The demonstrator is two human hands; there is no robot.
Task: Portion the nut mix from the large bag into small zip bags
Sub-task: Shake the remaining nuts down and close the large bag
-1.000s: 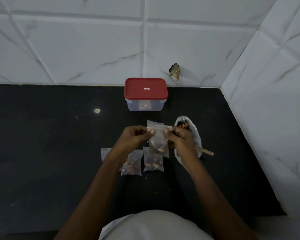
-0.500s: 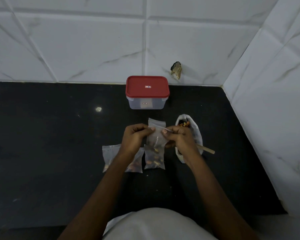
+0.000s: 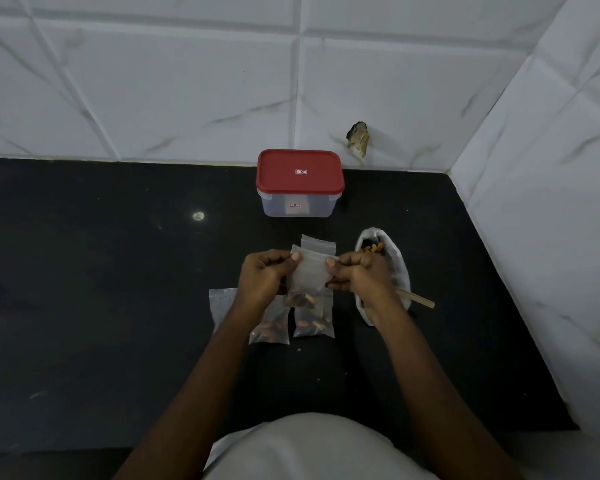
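1. Head view: the left hand and the right hand each pinch a top corner of a small zip bag, holding it up between them with its mouth stretched flat; a little nut mix sits in its bottom.
2. Compared with half a second ago, the hands have moved slightly apart and the bag's top edge is pulled straighter; a second ago the thumbs were closer together near its middle.
3. The large bag lies just to the right of the right hand, open at the top with nuts showing, in the same spot as before. A wooden stick pokes out from behind the right wrist.
4. Filled small bags lie on the counter beneath the hands, one partly hidden by the left forearm; an empty-looking one lies beyond the held bag.
5. The counter is black and glossy, with a bright light reflection at left.
6. A clear container with a red lid stands at the back, near white marble-veined wall tiles that meet in a corner at right.
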